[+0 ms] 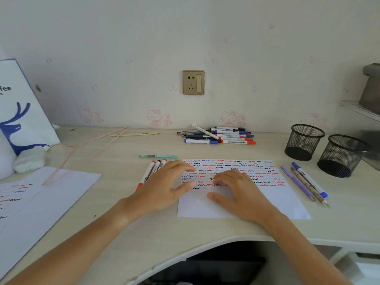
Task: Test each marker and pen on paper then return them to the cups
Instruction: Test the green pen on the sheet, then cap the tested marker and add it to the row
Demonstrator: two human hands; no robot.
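Pale desk (131, 227), scribbled paper (267, 194), marker pile (220, 135), mesh cups (304, 141)

white paper (242, 204) with red, blue and black squiggle rows, black mesh cups (304, 141), pale wood-grain desk (144, 227)

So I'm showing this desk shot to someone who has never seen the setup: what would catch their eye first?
Probably the sheet of paper at the centre of the desk, its upper half covered in rows of red, blue and black squiggles, with the left hand and right hand resting on it. Next, the heap of markers by the wall behind it, and the two black mesh cups standing empty at the right.
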